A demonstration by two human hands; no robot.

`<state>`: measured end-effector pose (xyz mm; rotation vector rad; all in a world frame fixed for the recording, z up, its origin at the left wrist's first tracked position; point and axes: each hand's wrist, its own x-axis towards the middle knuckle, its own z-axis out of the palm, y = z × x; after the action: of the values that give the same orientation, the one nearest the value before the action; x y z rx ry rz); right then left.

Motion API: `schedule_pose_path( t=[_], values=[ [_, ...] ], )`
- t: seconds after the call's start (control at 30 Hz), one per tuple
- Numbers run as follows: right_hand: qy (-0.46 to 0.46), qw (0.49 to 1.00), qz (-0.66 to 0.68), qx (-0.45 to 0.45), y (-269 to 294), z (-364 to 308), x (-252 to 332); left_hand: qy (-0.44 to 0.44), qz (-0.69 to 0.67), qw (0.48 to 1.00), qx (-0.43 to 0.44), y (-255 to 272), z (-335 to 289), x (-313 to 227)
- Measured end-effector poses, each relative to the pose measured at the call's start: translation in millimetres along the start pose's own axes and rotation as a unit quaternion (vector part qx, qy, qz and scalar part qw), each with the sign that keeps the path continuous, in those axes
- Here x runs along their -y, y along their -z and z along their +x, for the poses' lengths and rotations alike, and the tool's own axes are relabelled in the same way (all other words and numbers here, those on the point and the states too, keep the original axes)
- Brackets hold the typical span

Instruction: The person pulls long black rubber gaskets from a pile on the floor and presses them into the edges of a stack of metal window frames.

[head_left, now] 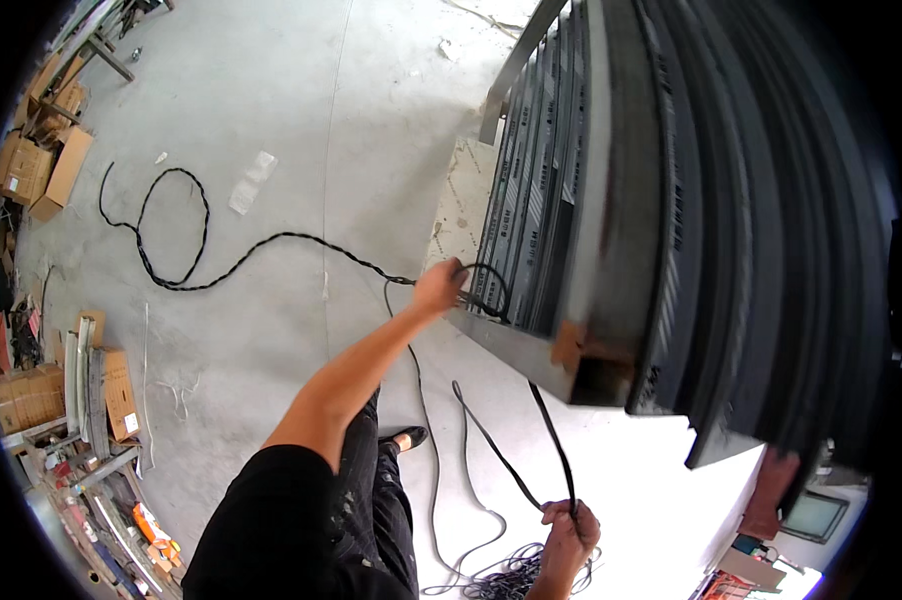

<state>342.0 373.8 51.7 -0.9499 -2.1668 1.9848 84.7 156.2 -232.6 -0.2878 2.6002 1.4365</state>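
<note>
My left hand (439, 287) is closed around a black cable (316, 238) beside the lower end of a stack of dark grey bars. A small loop of the cable stands up just right of that hand, against the bars. On the left, the twisted cable runs across the floor and curls into a wide loop. Lower down, my right hand (571, 525) grips another length of cable, which rises taut toward the underside of the stack. A tangled cable heap (516, 575) lies on the floor by my right forearm, partly hidden by it.
The long grey bars (651, 200) fill the right side on a metal frame (516, 345). A pale board (463, 200) sits at their left. Cardboard boxes (66, 175) and a cluttered shelf (101, 490) line the left edge. Loose cable strands trail near my shoe (406, 438).
</note>
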Motion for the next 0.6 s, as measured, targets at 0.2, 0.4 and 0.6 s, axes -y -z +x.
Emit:
schedule_pose_path(
  t=[0.2,0.4,0.6],
  values=[
    [-0.04,0.991,0.123,0.041,28,-14,16,0.141,-0.368,0.918,0.045,176,-114,-66],
    [-0.14,0.98,0.081,0.12,48,-46,6,0.137,-0.417,0.888,0.136,184,-235,-105],
    [-0.19,0.963,0.092,0.168,49,-57,-27,0.054,-0.397,0.912,0.089,143,-264,-115]
  ],
)
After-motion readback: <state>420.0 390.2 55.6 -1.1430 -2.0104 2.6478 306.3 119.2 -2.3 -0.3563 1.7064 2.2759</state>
